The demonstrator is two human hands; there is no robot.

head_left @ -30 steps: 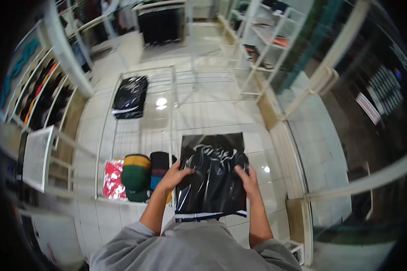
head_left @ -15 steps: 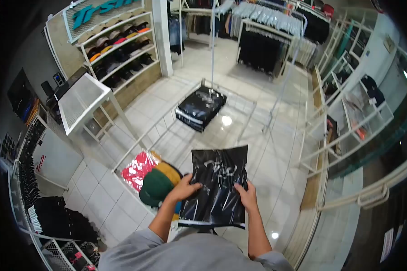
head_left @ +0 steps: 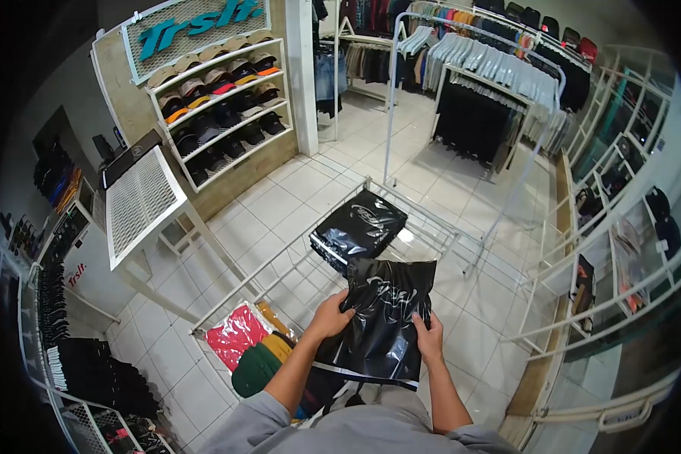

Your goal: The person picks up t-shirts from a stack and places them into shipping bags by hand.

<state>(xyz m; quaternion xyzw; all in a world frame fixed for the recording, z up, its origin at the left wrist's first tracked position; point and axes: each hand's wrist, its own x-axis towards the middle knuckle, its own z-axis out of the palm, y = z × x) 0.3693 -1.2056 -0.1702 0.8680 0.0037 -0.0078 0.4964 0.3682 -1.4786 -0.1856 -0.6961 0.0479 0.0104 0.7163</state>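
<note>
A glossy black plastic packaging bag (head_left: pixel 382 325) with white lettering is held flat in front of me. My left hand (head_left: pixel 331 314) grips its left edge with the thumb on top. My right hand (head_left: pixel 429 337) has hold of the opposite edge in the same way. Just beyond the bag, a stack of similar black bags (head_left: pixel 362 221) lies on the white wire rack (head_left: pixel 280 291). Left of my left forearm are a red garment in clear plastic (head_left: pixel 238 335) and a green and mustard cap (head_left: pixel 255 368), partly covered by my arm.
At left stands a white mesh-topped table (head_left: pixel 145 204); behind it a shelf of caps (head_left: pixel 223 106). Clothing rails (head_left: pixel 473 113) fill the back. White wire shelving (head_left: pixel 605 280) runs along the right. Black garments hang at lower left (head_left: pixel 102 371). The floor is tiled.
My view has shifted, so the rack and shelves appear lower and further right. The bag stays in both hands and now sits closer to the stack in view, overlapping its near edge.
</note>
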